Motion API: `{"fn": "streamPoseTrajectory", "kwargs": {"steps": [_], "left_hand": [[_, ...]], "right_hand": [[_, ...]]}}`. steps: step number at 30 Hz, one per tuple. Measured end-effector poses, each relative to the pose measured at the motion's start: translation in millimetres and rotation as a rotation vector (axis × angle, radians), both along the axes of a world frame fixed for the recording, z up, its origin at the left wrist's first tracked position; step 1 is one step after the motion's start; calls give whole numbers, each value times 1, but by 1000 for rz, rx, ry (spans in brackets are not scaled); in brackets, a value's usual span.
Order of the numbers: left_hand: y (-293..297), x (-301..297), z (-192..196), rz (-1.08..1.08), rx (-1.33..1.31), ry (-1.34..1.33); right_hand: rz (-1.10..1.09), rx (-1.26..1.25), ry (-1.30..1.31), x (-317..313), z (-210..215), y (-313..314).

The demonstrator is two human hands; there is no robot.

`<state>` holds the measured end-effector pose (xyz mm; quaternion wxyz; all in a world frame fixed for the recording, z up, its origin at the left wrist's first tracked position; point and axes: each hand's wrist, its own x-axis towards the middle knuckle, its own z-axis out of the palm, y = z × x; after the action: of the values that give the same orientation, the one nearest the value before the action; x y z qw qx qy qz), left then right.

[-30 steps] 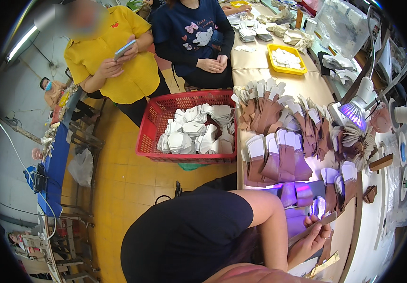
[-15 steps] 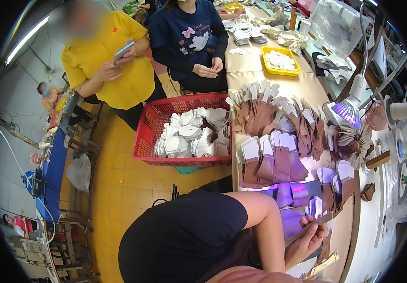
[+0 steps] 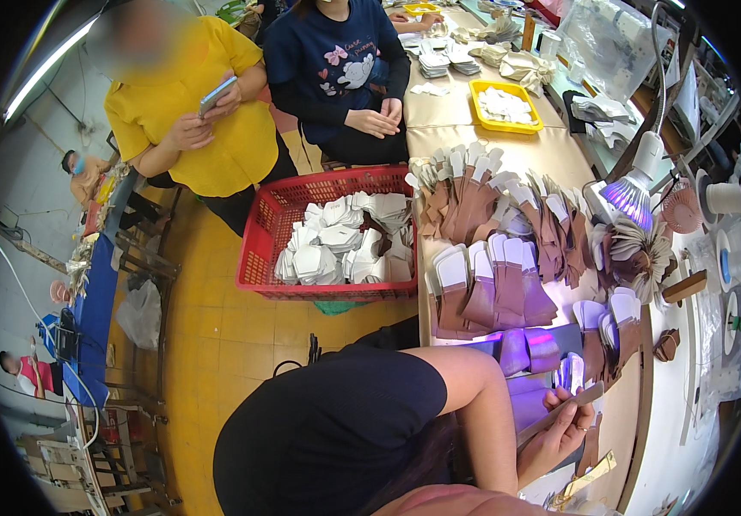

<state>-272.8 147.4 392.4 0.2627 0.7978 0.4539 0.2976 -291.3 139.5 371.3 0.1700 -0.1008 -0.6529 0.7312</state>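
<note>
My bent left arm [image 3: 488, 413] crosses the lower middle of the view. Its forearm runs down to the lower edge, and the hand at its end does not show. Beside that forearm my right hand [image 3: 553, 445] is closed on a thin brown leather-like strip [image 3: 592, 394], held aslant above the table. Fingertips show at the strip's far side; whose hand they belong to I cannot tell. Close by lie brown pieces under purple light [image 3: 529, 351] and a shiny white-purple piece [image 3: 570, 371]. White-ended brown pieces [image 3: 613, 337] lie just beyond the fingers.
Bundles of brown pieces [image 3: 495, 288] cover the table beyond my arm. A lamp [image 3: 633, 193] casts purple light over them. Left of the table stands a red basket [image 3: 327, 291] of white pieces; a yellow tray [image 3: 518, 128] lies farther off. Two people [image 3: 190, 142] are beyond the basket.
The whole view has shifted slightly. My right hand still grips the brown strip in nearly the same place. A distant person at the left edge has changed posture.
</note>
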Motion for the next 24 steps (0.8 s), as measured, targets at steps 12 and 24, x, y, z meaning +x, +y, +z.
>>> {"fn": "streamPoseTrajectory", "kwargs": {"steps": [12,24], "left_hand": [[2,2,1,-13,10,-28],[4,6,1,-30,25,-53]], "right_hand": [[-3,-21,4,0,2,-1],[7,-31,30,0,1,0]]}}
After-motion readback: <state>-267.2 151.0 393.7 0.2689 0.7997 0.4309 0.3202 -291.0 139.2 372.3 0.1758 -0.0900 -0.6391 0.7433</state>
